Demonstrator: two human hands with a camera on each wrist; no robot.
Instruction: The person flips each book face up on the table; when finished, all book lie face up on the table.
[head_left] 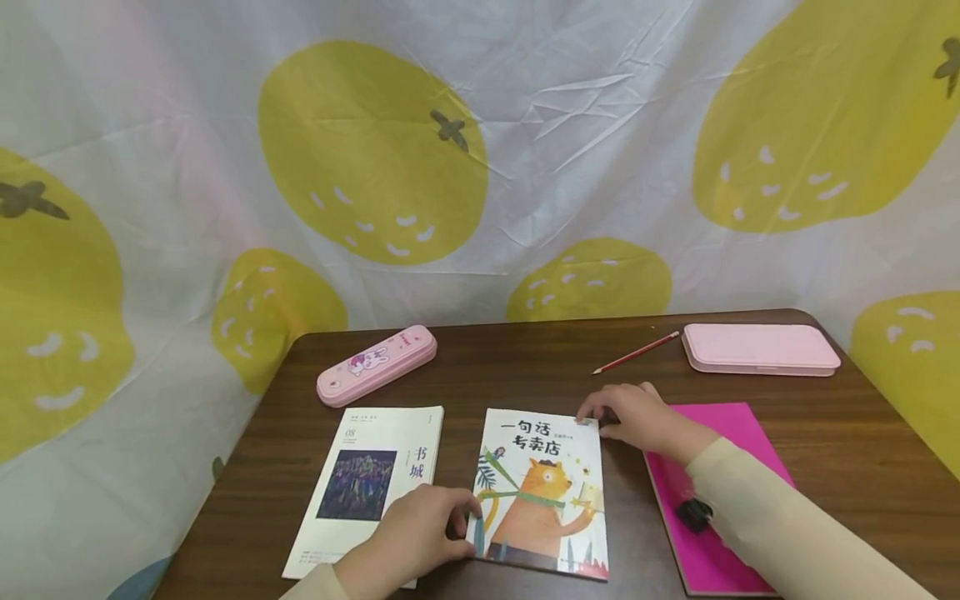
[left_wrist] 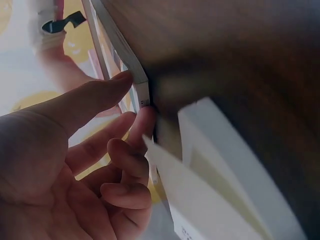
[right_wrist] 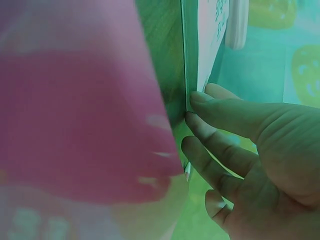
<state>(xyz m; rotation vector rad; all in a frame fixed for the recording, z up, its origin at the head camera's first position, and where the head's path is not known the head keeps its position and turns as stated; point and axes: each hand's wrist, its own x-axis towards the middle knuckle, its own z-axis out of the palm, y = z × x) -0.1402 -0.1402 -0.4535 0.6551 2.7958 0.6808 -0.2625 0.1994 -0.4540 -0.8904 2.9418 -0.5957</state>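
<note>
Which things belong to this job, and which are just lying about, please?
Apparently in use:
white picture book with orange animal

Apparently lying about:
white book with dark picture
flat magenta rectangular object
rounded pink rabbit-print case
plain pink rectangular case
red pencil

The person's bare left hand [left_wrist: 65,160], its palm turned toward the camera, pinched the corner of a thin, pale-edged paper book [left_wrist: 124,47]. The thumb lay at the near corner; a fingertip bore against the end just below, beside small dark print. The remaining fingers were bent. Near them, at lower right, a thick white paperback [left_wrist: 230,155] was observed, its white outer leaf [left_wrist: 185,185] standing apart from the page block. A dark brown wooden tabletop [left_wrist: 240,50], blurred, occupied the upper right. Beyond the book, a bare wrist [left_wrist: 62,72] extended from a pale fabric sleeve [left_wrist: 42,42], with a black fitting [left_wrist: 60,24] upon it. A white fabric backdrop [left_wrist: 15,70] with yellow patches was noted behind.
</note>
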